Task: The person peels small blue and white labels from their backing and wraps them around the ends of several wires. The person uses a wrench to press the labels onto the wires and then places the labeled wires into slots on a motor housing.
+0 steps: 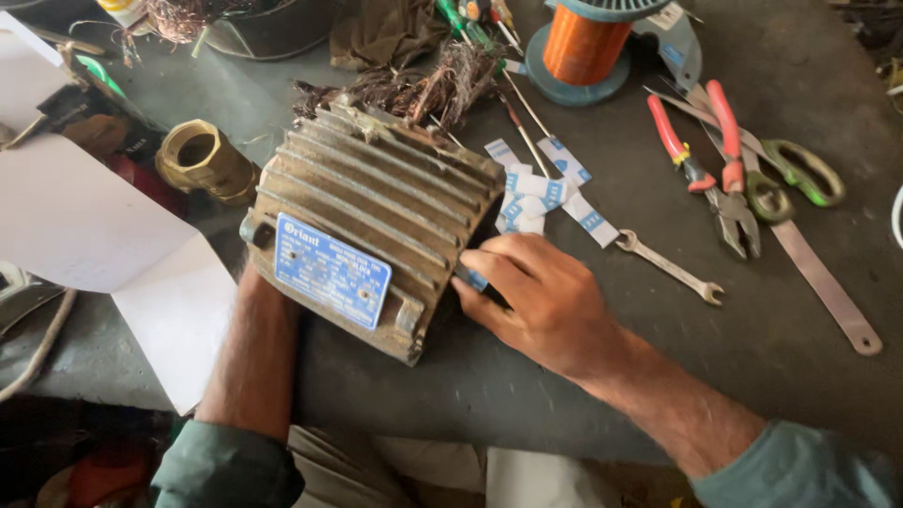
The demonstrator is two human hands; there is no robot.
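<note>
Blue rectangular label [332, 270] on finned motor housing [376, 216]; right hand [536, 296] pinching blue-white paper strip [473, 277]; left hand hidden.

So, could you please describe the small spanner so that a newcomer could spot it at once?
Start at the ribbed grey motor housing at the bench's centre, then look past the right hand. The small spanner lies flat beside the blue-and-white paper strips. Unlike the red-handled pliers beyond, it is bare, slim metal with open ends.

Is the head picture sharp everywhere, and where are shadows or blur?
Head view: soft, even light; the finned motor housing is fairly sharp, the right hand slightly motion-blurred, and the lower left corner lies in deep shadow.
</note>
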